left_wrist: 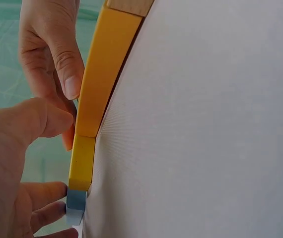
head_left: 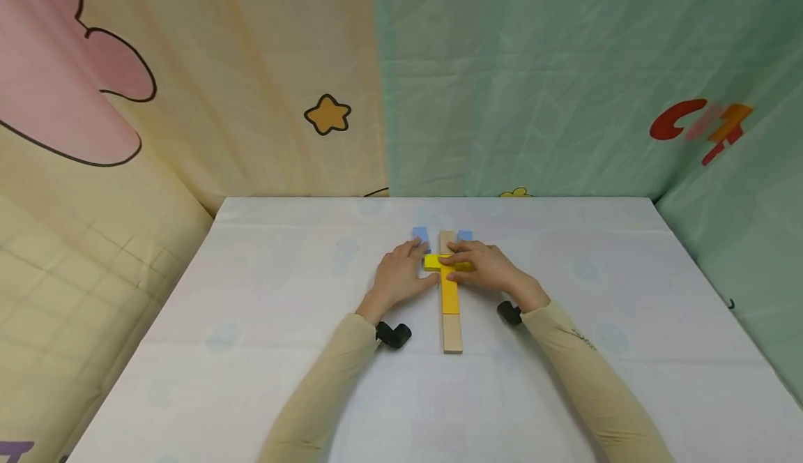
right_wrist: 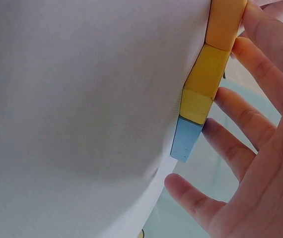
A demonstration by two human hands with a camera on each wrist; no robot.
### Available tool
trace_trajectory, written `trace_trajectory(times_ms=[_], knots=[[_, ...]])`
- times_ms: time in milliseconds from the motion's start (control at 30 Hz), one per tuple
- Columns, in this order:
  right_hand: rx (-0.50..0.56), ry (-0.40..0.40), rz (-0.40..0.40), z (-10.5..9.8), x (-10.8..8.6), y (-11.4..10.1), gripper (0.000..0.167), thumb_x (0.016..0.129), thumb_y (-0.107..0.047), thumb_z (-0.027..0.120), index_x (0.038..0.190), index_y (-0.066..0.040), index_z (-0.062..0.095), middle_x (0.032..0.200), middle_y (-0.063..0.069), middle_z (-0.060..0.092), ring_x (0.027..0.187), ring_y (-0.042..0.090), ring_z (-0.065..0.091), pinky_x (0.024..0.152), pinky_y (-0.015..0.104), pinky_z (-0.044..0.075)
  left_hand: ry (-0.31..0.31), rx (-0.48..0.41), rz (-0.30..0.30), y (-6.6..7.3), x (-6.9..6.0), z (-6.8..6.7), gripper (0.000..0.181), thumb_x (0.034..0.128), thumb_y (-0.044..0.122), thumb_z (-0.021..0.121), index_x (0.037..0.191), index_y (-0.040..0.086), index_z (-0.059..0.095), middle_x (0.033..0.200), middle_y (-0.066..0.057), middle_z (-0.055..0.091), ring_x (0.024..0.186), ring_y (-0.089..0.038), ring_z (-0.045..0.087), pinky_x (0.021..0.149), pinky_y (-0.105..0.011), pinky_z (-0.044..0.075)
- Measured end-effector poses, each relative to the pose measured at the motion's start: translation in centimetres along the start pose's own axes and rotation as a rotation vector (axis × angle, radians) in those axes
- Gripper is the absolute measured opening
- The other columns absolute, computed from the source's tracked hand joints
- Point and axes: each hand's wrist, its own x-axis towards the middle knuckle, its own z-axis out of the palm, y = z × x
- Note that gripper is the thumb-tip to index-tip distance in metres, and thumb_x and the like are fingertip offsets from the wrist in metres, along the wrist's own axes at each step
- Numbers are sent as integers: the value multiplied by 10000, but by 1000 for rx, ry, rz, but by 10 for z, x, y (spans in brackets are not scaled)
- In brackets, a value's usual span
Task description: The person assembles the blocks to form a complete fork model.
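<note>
Flat on the white table lies a cross-shaped row of blocks. An orange block point(head_left: 449, 297) runs lengthwise below a crosswise yellow block point(head_left: 431, 262). Plain wooden blocks lie at the near end point(head_left: 452, 335) and far end point(head_left: 447, 240). A left blue block point(head_left: 419, 234) and a right blue block point(head_left: 465, 236) lie beyond the yellow one. My left hand point(head_left: 399, 272) rests its fingers by the left blue block point(left_wrist: 76, 206), thumb beside the orange one. My right hand point(head_left: 489, 268) spreads fairly straight fingers over the orange, yellow point(right_wrist: 201, 82) and right blue point(right_wrist: 185, 139) blocks.
The white table point(head_left: 263, 379) extends to both sides of the blocks. Behind it hang a patterned cream curtain point(head_left: 270, 51) and a green curtain point(head_left: 533, 65). A black wrist device point(head_left: 394, 336) sits at my left wrist, another point(head_left: 509, 313) at my right.
</note>
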Motion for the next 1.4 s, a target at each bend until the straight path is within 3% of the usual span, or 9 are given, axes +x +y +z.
trace_trajectory(times_ms=[433, 1400], knots=[[11, 4, -3, -2, -1, -3, 436, 907, -377, 634, 1297, -185, 610, 1457, 79, 403, 1328, 349, 322, 948, 605, 307, -31, 1, 27, 1, 0, 2, 704, 898, 545, 512, 1477, 176, 356, 1514, -18, 301, 1360, -223, 281, 1056, -433, 261], [12, 3, -8, -3, -1, -3, 434, 912, -382, 624, 1296, -180, 610, 1460, 84, 397, 1326, 348, 328, 953, 604, 305, -22, -14, 76, 0, -3, -1, 663, 921, 528, 483, 1472, 179, 366, 1517, -3, 300, 1355, -242, 291, 1051, -452, 261]])
